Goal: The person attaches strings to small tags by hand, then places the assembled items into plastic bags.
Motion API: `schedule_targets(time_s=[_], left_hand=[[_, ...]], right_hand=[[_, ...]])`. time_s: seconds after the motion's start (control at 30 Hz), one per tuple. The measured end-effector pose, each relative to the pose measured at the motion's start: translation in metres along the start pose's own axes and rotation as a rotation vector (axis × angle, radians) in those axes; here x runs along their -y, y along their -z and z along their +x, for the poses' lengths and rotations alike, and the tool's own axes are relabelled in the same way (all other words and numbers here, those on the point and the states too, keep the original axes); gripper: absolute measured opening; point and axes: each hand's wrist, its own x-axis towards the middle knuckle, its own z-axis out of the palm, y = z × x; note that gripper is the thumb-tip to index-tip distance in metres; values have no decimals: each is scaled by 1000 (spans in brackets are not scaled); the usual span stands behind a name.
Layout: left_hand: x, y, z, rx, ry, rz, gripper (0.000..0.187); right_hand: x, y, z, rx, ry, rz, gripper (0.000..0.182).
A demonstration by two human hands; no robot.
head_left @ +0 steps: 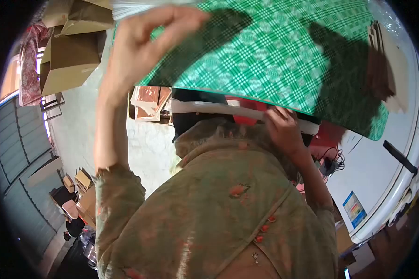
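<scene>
My left hand (149, 39) is raised over the left part of a table with a green checked cover (251, 60). Its thumb and fingers come together in a pinch, and the tips are blurred. Whatever may be between them is too small to make out. Below the table's near edge, my right hand (284, 125) is held low with curled fingers at the end of a long white strip (209, 108) across my lap. The table edge partly hides these fingertips, so I cannot see what they hold.
A stack of flat brown pieces (384, 65) stands at the table's right end. Beside it is a white appliance-like surface (358, 162) with a label. Open cardboard boxes (72, 60) are at the upper left. Under the table sits a box of wrapped brown pieces (149, 102). Dark cables (333, 160) lie at right.
</scene>
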Motion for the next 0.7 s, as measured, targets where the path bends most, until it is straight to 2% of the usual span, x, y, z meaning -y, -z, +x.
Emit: schedule_targets(time_s=[0.03, 0.17, 0.2, 0.3, 0.33, 0.43, 0.47, 0.63, 0.67, 0.7], left_hand=[[-7, -3, -20, 45, -27, -41, 20], [-22, -21, -81, 179, 218, -275, 19], [-19, -30, -91, 163, 174, -235, 19], [-8, -52, -118, 161, 314, -315, 23], [-5, -58, -124, 148, 325, -335, 23], [-3, -73, -131, 122, 341, -377, 22], [-3, -75, -131, 120, 334, -379, 22], [-11, -86, -123, 148, 327, -306, 21], [-14, -91, -120, 184, 373, -303, 22], [-15, -101, -118, 176, 302, -273, 23]], right_hand=[[0, 0, 1, -64, 65, -22, 9], [6, 3, -2, -39, 181, 24, 13], [9, 5, -3, -34, 223, -38, 15], [9, -9, -10, 3, 197, -244, 18], [3, -22, -14, -51, 229, -303, 20], [-1, -39, -16, 4, 206, -319, 18], [-1, -32, -19, 32, 246, -306, 11], [32, 30, -5, 7, 109, 230, 8], [43, 41, -7, 41, -20, 416, 7], [54, 51, -10, 76, -150, 603, 6]])
